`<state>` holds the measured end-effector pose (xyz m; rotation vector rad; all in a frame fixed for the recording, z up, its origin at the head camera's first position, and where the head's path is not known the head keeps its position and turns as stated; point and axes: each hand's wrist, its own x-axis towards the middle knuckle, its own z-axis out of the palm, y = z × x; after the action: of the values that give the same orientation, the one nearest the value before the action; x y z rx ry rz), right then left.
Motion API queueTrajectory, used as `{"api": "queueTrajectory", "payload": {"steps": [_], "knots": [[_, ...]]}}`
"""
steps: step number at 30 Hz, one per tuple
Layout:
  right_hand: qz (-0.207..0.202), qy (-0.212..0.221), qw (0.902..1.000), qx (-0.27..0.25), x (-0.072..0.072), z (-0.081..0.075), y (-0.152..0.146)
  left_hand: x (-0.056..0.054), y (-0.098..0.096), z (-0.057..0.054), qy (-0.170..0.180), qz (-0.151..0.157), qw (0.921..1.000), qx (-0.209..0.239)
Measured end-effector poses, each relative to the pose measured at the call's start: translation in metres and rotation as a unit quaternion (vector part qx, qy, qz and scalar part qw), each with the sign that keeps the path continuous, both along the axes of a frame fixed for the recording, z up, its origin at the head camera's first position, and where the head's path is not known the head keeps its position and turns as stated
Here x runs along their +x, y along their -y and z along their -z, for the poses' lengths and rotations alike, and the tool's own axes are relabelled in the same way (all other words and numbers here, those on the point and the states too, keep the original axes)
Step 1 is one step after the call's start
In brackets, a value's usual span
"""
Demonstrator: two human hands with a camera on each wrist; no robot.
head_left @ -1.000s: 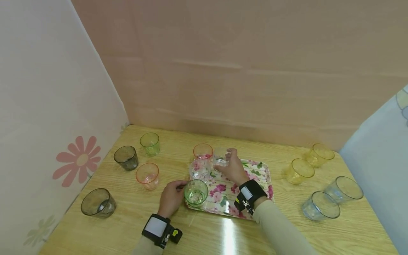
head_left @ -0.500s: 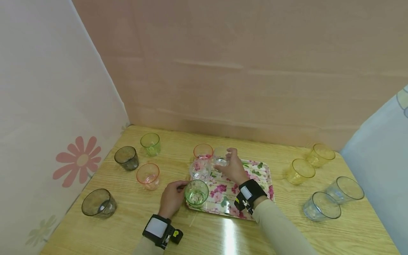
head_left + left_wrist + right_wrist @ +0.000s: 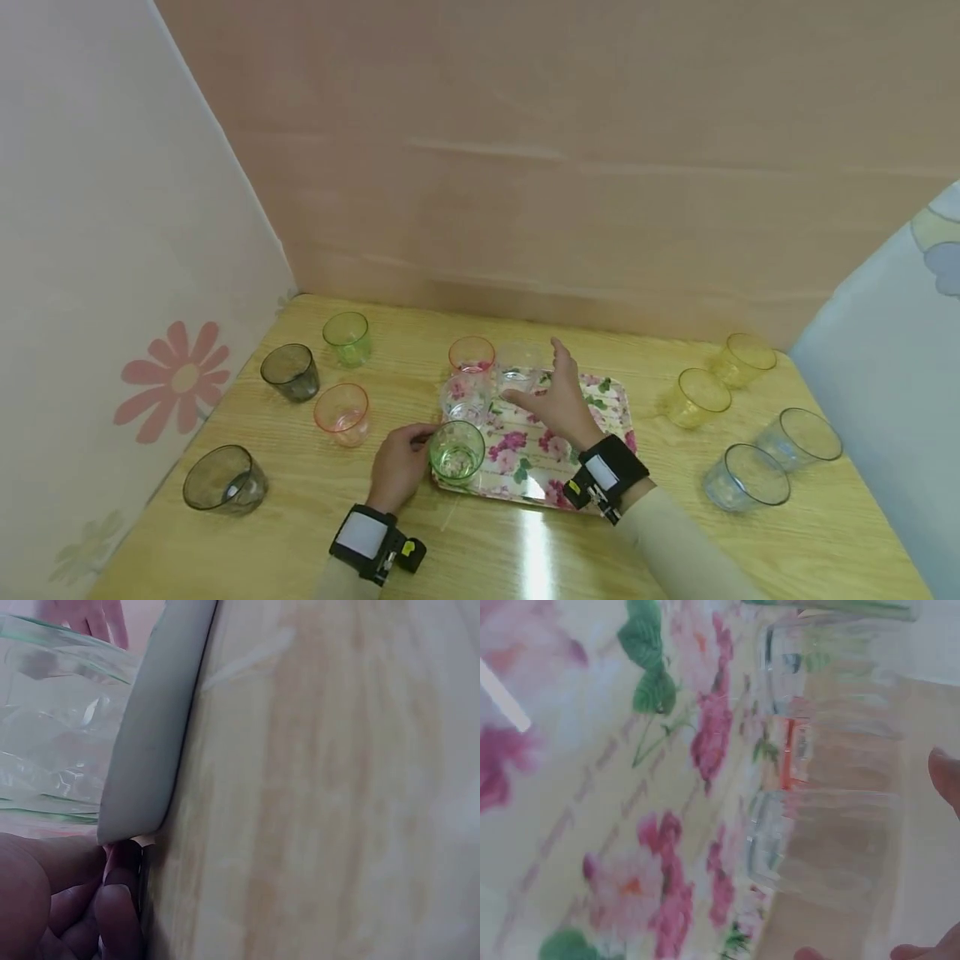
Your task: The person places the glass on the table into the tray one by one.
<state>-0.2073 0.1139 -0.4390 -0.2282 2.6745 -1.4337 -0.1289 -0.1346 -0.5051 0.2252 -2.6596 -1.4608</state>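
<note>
At the left edge of the floral tray, my left hand pinches its side; in the left wrist view the thumb and curled fingers meet at the end of the tray's wall. Right beside that hand stands a green glass. Behind it on the tray are a clear glass and a red-rimmed glass. A second clear glass stands to their right. My right hand is around this glass's right side, its thumb and fingers spread wide and apart from it.
On the left of the table are two grey glasses, a red-rimmed glass and a yellow-green glass. Two yellow glasses and two blue glasses stand on the right. A draped wall rises behind.
My right hand has let go of the clear glass, its fingers spreading and drawing slightly right. The glass stays on the tray. My left hand keeps its hold at the tray's edge.
</note>
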Motion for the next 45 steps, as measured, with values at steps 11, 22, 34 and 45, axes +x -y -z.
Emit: {"api": "queueTrajectory", "payload": {"steps": [11,22,34,45], "knots": [[0.013,-0.054,0.9983,-0.018,0.066,-0.051,-0.081,0.002,0.002,-0.004,0.004,0.007,1.0000,0.005],[0.090,-0.087,0.9920,0.019,0.110,-0.050,-0.172,0.000,0.002,-0.005,0.012,0.008,0.9999,0.003],[0.239,0.006,0.9709,-0.017,0.125,-0.008,-0.216,0.000,0.003,-0.006,0.013,0.007,0.9999,0.003],[0.191,0.129,0.9731,0.008,0.118,0.013,-0.230,0.001,0.002,-0.004,0.013,0.008,0.9999,0.005]]}}
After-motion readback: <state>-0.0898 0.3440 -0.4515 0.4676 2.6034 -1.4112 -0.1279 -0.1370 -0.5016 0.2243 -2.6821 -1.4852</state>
